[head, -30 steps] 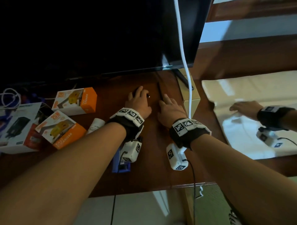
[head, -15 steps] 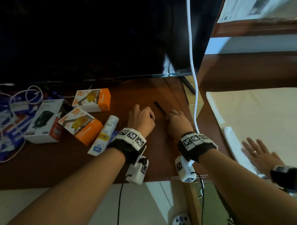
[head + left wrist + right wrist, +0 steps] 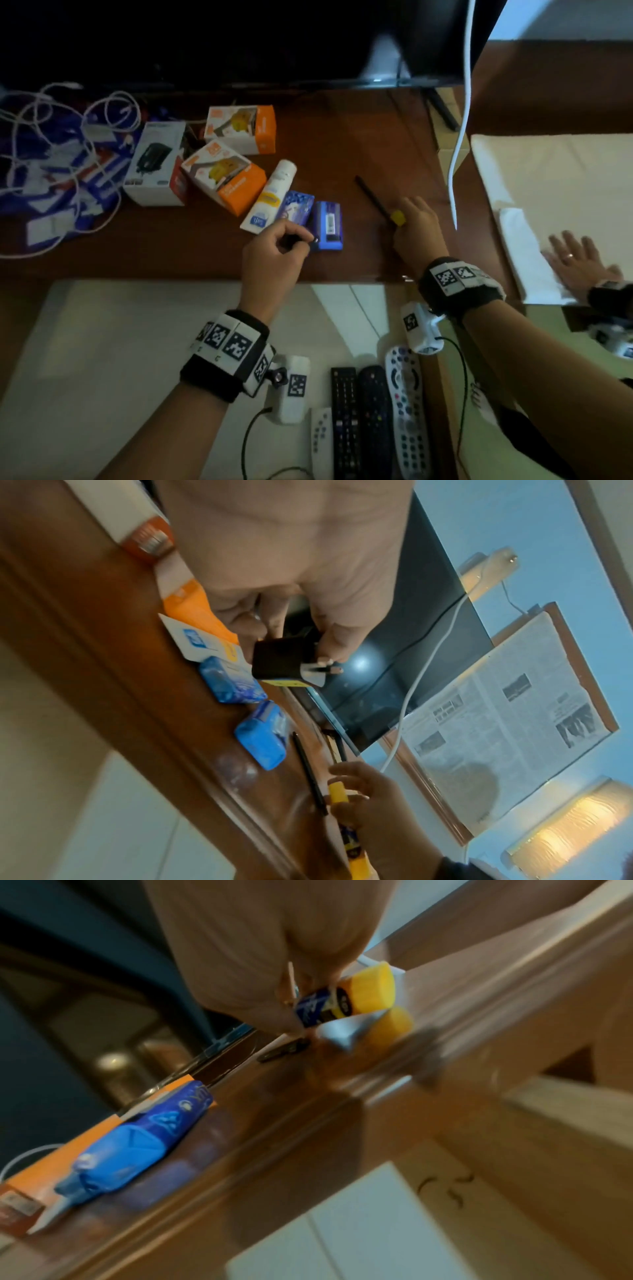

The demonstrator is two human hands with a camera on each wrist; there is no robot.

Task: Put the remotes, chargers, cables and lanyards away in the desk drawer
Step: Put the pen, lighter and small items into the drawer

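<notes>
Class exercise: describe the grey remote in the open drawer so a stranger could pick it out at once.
Start at the open drawer below the desk's front edge. Four remotes lie side by side at its right end. The grey remote is rightmost: pale with coloured buttons, beside two black remotes.

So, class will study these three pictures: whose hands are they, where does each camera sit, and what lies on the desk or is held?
No machine: a person wears cameras. The head view looks down on both hands; each wrist view looks along one hand. The left hand pinches a black charger. The right hand holds a yellow-capped tube beside a pen. On the desk lie boxes, white cables and blue packs. Remotes lie in the open drawer below.
</notes>
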